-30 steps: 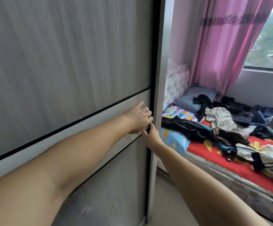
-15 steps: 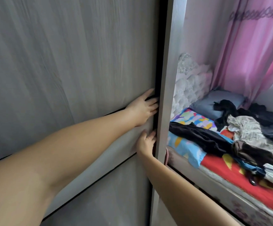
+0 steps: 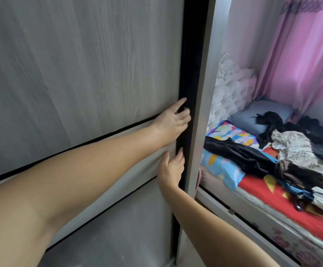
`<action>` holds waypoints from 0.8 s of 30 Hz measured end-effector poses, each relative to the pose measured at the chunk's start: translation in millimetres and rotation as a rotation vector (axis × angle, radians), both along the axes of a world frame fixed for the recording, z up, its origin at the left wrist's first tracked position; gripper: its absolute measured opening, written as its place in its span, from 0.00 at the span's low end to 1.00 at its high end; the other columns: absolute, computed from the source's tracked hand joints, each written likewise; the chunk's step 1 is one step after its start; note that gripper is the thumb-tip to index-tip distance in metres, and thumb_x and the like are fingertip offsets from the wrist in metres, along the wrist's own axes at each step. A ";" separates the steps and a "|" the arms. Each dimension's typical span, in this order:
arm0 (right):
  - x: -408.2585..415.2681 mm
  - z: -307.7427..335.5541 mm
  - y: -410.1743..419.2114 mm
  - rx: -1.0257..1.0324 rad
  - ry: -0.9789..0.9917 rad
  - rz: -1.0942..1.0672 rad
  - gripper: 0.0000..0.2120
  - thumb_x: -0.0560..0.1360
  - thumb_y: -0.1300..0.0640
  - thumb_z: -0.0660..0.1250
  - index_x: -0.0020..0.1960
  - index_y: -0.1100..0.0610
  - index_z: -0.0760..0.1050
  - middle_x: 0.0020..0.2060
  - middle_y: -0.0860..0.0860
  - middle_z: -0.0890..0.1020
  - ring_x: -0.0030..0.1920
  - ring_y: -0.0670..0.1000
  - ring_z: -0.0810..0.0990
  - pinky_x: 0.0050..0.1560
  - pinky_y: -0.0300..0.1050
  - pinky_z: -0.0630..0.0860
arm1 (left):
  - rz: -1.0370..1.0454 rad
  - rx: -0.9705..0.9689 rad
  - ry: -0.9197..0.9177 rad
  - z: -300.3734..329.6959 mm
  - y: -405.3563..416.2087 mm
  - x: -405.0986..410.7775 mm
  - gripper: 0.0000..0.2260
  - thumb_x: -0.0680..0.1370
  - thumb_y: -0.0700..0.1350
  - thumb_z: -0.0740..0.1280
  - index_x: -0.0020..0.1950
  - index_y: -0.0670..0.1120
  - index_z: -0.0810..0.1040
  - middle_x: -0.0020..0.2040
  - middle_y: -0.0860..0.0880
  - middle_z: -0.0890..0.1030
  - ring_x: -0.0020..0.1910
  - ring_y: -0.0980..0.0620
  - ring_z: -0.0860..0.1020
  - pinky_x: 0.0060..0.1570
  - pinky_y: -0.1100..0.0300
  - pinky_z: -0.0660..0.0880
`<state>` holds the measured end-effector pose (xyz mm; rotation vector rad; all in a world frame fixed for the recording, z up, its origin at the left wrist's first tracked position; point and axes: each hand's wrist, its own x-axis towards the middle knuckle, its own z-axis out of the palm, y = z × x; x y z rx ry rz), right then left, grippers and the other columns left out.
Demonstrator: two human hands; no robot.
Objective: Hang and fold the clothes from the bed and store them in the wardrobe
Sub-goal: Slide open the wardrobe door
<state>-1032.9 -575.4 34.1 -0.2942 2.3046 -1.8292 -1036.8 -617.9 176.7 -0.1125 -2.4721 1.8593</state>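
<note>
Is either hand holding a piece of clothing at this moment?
No, the left hand and right hand are both at the wardrobe door edge.

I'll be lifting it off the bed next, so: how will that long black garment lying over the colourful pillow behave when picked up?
The black garment will probably be floppy: it lies crumpled and follows the pillow's shape. It looks thin, so likely light. One end runs under the brown clothing, so it may drag that along.
</note>
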 end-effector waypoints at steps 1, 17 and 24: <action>4.9 0.9 1.4 0.015 0.002 0.001 0.28 0.82 0.48 0.54 0.78 0.51 0.49 0.77 0.53 0.56 0.75 0.55 0.54 0.73 0.53 0.54 | 0.005 -0.009 0.002 -1.4 0.6 7.4 0.20 0.83 0.46 0.53 0.73 0.40 0.62 0.73 0.40 0.61 0.75 0.41 0.54 0.68 0.35 0.38; 145.9 -7.8 5.7 0.093 0.171 0.259 0.26 0.81 0.46 0.56 0.75 0.53 0.57 0.70 0.52 0.66 0.69 0.52 0.65 0.61 0.47 0.67 | -0.070 0.170 0.234 -21.2 -31.7 187.0 0.11 0.80 0.46 0.60 0.61 0.46 0.73 0.60 0.47 0.74 0.71 0.45 0.64 0.69 0.38 0.40; 212.0 -12.1 -0.7 0.211 0.388 0.498 0.24 0.82 0.45 0.53 0.73 0.56 0.62 0.68 0.51 0.71 0.67 0.52 0.69 0.63 0.51 0.70 | -0.201 0.129 0.332 -31.9 -55.1 282.0 0.16 0.76 0.60 0.62 0.52 0.50 0.80 0.54 0.51 0.80 0.65 0.51 0.73 0.69 0.38 0.61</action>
